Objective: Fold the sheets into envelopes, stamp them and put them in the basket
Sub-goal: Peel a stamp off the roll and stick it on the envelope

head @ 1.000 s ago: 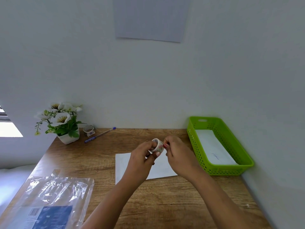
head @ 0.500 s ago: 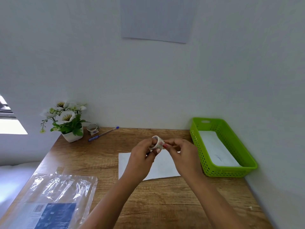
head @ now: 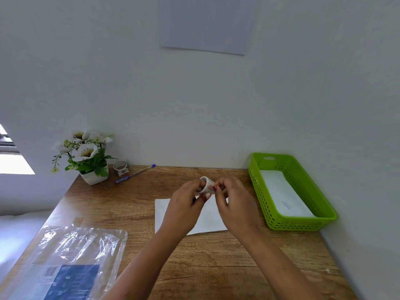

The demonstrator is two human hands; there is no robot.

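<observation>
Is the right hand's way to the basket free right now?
Probably yes: bare desk lies between the right hand and the basket, nothing standing in the gap. But it pinches at the roll that the left hand holds, so it would have to let go first.

A wood-grain desk stands in a corner of plain pale walls, its back and right edges against them, a grey rectangular panel hangs high on the back wall, and at far left a window glares white with daylight, the room softly and evenly lit.
</observation>
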